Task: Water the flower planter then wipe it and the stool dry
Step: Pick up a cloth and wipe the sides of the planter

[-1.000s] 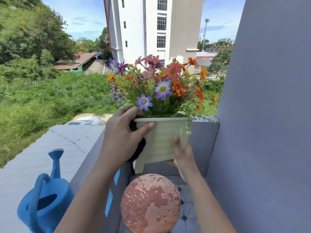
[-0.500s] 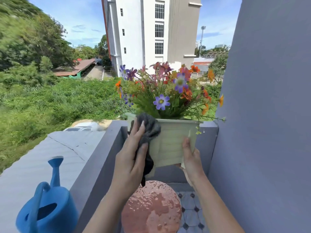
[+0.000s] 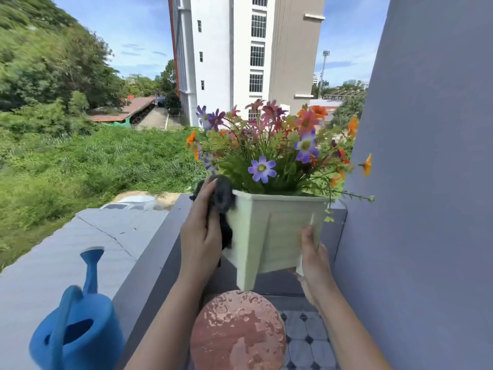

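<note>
A cream square planter (image 3: pixel 277 231) full of purple, pink and orange flowers (image 3: pixel 269 145) hangs tilted in the air above the round reddish stool (image 3: pixel 237 332), whose top is wet with drops. My right hand (image 3: pixel 313 257) grips the planter's lower right corner. My left hand (image 3: pixel 201 236) presses a dark cloth (image 3: pixel 222 198) against the planter's left side near the rim. Part of the cloth is hidden behind my fingers.
A blue watering can (image 3: pixel 77 332) stands on the grey ledge (image 3: pixel 149 263) at lower left. A grey wall (image 3: pixel 426 182) rises close on the right. Patterned floor tiles (image 3: pixel 306 340) lie beside the stool. Beyond the ledge are a roof, grass and a tall building.
The planter has been turned and shifted right in my hands. My left hand with the cloth has slid up the planter's left side to the rim.
</note>
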`<state>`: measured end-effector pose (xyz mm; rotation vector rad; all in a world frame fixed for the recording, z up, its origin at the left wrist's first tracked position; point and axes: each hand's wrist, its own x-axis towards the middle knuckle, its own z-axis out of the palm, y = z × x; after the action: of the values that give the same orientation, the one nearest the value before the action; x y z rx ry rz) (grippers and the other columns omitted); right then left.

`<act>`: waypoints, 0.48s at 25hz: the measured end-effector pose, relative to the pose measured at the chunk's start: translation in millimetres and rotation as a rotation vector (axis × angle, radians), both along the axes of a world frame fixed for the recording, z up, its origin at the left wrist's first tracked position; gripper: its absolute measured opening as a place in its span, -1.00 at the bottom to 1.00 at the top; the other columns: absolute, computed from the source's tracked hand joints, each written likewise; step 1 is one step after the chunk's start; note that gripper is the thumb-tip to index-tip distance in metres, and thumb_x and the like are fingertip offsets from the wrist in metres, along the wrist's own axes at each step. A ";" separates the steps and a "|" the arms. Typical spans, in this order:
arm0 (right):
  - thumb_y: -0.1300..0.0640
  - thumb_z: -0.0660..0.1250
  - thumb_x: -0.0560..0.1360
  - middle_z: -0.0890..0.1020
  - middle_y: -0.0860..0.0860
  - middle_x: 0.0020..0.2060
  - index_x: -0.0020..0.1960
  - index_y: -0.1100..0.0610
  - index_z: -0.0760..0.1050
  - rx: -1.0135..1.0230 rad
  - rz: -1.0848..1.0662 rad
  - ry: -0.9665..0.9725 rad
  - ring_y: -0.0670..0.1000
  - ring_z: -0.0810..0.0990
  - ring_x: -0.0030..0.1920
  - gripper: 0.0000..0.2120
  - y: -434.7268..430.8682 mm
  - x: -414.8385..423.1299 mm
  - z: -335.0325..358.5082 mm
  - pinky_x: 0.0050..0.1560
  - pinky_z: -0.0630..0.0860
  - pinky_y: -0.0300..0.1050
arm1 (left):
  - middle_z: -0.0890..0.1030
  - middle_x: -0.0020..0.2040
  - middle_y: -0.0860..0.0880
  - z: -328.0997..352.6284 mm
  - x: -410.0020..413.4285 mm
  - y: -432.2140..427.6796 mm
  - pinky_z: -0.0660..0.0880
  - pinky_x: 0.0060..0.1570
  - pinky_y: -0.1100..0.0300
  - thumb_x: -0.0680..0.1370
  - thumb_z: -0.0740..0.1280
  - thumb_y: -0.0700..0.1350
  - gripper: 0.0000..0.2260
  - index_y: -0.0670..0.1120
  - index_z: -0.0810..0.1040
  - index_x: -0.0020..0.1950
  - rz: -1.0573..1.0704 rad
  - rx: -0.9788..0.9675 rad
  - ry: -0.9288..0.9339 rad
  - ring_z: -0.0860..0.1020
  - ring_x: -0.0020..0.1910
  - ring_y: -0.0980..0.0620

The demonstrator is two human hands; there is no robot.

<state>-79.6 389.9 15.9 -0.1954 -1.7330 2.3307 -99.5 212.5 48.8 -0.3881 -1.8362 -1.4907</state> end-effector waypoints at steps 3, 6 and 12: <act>-0.28 0.15 0.39 0.41 0.39 0.29 -0.02 0.08 0.48 0.012 -0.029 0.007 0.38 0.41 0.27 -0.55 -2.1 -1.9 12.1 -0.06 0.44 -0.02 | 0.45 0.32 0.17 -17.7 -15.7 -0.9 0.28 0.27 0.28 0.64 0.13 -0.15 -0.65 0.12 0.37 0.40 0.061 0.107 -0.246 0.38 0.36 0.13; -0.27 0.19 0.38 0.55 0.23 0.20 -0.05 -0.01 0.41 0.075 -0.068 0.015 0.27 0.47 0.26 -0.65 3.9 3.2 32.9 0.09 0.52 0.27 | 0.48 0.20 0.28 -26.7 26.4 20.8 0.28 0.08 0.57 0.62 0.18 -0.23 -0.68 0.03 0.43 0.34 -0.008 0.106 -0.209 0.45 0.22 0.34; -0.30 0.18 0.39 0.66 -0.02 -0.12 0.17 0.12 0.48 0.073 -0.006 0.077 -0.12 0.64 -0.17 -0.43 1.2 12.2 25.3 -0.24 0.50 -0.11 | 0.45 0.26 0.22 -2.6 16.1 8.1 0.26 0.07 0.61 0.58 0.16 -0.23 -0.61 0.07 0.35 0.37 0.062 -0.034 -0.015 0.40 0.17 0.49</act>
<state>-67.5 391.1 41.1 -0.0970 -1.7740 2.2352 -83.5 220.6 46.2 -0.3341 -1.8704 -1.4264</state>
